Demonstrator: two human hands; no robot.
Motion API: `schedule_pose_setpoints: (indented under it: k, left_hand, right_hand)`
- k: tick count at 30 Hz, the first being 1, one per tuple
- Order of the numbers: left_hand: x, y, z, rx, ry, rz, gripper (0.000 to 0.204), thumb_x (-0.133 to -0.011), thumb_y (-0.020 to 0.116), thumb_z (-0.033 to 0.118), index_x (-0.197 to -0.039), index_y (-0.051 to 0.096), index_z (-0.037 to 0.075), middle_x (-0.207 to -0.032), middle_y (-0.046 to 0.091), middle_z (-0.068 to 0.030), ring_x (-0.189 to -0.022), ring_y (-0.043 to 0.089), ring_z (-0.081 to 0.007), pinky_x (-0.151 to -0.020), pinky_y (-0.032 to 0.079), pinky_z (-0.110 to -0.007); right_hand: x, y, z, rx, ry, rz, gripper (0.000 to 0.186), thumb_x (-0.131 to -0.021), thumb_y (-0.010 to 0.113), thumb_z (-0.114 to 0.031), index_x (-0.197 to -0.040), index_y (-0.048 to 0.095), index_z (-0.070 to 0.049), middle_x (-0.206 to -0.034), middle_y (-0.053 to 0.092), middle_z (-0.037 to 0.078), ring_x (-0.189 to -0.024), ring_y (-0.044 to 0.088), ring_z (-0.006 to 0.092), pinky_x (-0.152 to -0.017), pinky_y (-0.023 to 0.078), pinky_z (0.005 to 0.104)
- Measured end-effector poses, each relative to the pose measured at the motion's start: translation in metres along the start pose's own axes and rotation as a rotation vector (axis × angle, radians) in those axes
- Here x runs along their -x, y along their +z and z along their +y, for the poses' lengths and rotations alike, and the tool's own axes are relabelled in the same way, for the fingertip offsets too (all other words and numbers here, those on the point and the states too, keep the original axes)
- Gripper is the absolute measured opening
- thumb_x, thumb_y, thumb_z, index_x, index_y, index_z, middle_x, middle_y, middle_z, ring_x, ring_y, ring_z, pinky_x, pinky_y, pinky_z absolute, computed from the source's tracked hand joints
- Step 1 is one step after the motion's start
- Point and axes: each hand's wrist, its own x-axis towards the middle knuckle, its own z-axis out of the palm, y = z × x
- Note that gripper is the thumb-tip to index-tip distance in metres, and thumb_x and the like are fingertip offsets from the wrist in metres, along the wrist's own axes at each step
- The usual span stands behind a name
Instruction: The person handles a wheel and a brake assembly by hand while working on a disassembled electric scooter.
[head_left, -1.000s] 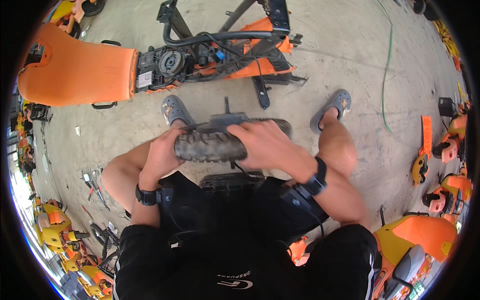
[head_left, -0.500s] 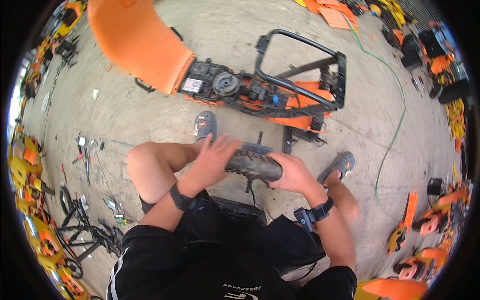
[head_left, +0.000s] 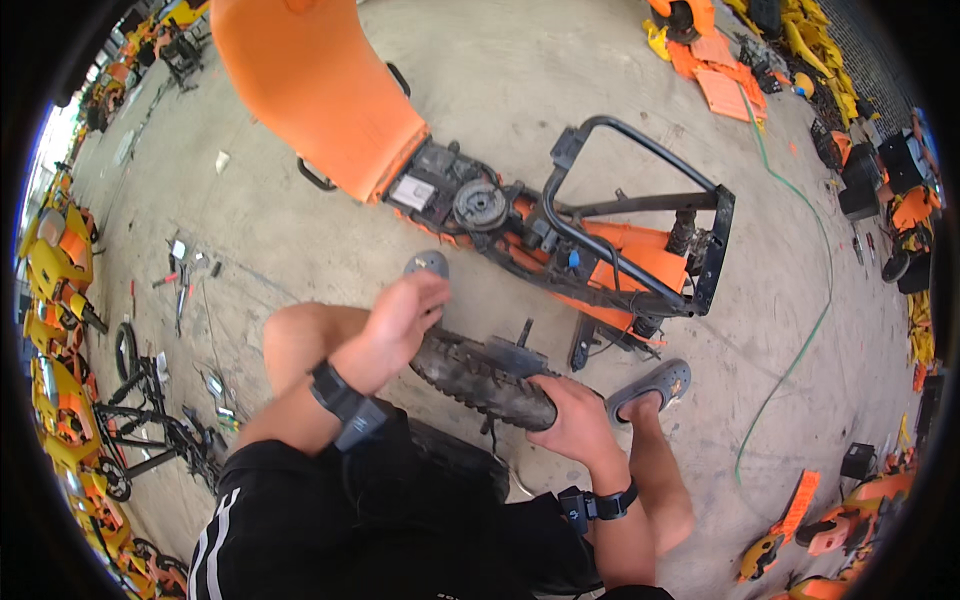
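Between my knees stands a knobby black tyre [head_left: 475, 383], seen from above on its tread. My right hand [head_left: 575, 418] is wrapped round its right end, thumb on the tread. Over its left end my left hand [head_left: 400, 318] is raised, fingers curled together; nothing shows in them, and they look apart from the tread. A flat dark plate [head_left: 515, 357] sits against the tyre's far side. Whatever lies under the tyre is mostly hidden.
Ahead lies a partly stripped scooter with an orange front panel [head_left: 320, 100] and a black tube frame [head_left: 640, 150]. Hand tools [head_left: 182, 285] and a dark bike frame [head_left: 150, 425] are at left. A green hose [head_left: 825, 260] crosses the floor at right, near orange scooters [head_left: 850, 530].
My left hand has lifted off the tyre and moved left, its fingers drawing together. My right hand has kept its grip as the tyre came nearer and tilted. The view has shifted.
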Motion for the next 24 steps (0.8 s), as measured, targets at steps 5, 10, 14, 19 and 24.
schedule_pose_setpoints:
  k: [5,10,14,19,24]
  left_hand:
    - [-0.065,0.018,0.027,-0.037,0.072,0.064,0.03,-0.088,0.052,0.017,-0.115,0.053,0.004,-0.113,0.056,-0.0123,-0.108,0.052,-0.0233,-0.099,0.036,-0.039]
    - [-0.013,0.008,-0.018,-0.469,-0.018,-0.306,0.044,-0.084,0.064,0.024,-0.121,0.051,0.003,-0.122,0.054,-0.0133,-0.117,0.048,-0.022,-0.102,0.034,-0.046]
    - [0.054,0.013,-0.033,-1.486,0.891,-0.56,0.069,-0.072,0.077,0.029,-0.129,0.046,0.005,-0.129,0.049,-0.0129,-0.127,0.041,-0.0262,-0.108,0.027,-0.05]
    - [0.044,0.009,-0.046,-1.576,1.07,-0.615,0.085,-0.061,0.081,0.034,-0.132,0.043,0.007,-0.129,0.048,-0.0112,-0.126,0.04,-0.0289,-0.11,0.024,-0.051]
    - [0.033,-0.015,-0.047,-1.569,1.152,-0.582,0.081,-0.057,0.082,0.029,-0.128,0.047,0.009,-0.118,0.052,-0.0085,-0.117,0.046,-0.027,-0.105,0.031,-0.047]
  right_hand:
    - [-0.001,-0.003,0.001,-0.035,0.011,0.002,0.054,-0.053,0.072,-0.013,-0.105,0.06,-0.007,-0.085,0.061,0.013,-0.082,0.06,0.0337,-0.075,0.05,0.0389]
    - [-0.006,-0.004,0.011,-0.034,-0.019,0.041,0.054,-0.054,0.073,-0.014,-0.106,0.06,-0.007,-0.087,0.062,0.014,-0.084,0.06,0.0339,-0.076,0.05,0.0395]
    - [-0.008,-0.003,0.007,-0.045,0.022,0.039,0.055,-0.053,0.074,-0.014,-0.106,0.059,-0.007,-0.091,0.063,0.014,-0.086,0.06,0.0344,-0.077,0.05,0.0398]
    - [-0.013,0.003,-0.005,-0.016,0.003,0.063,0.056,-0.052,0.075,-0.012,-0.105,0.059,-0.005,-0.092,0.063,0.017,-0.088,0.06,0.0363,-0.079,0.05,0.0399]
    - [-0.024,-0.006,-0.02,-0.233,0.042,-0.17,0.071,-0.062,0.08,-0.016,-0.125,0.05,-0.004,-0.111,0.061,0.012,-0.099,0.06,0.0263,-0.087,0.048,0.0372]
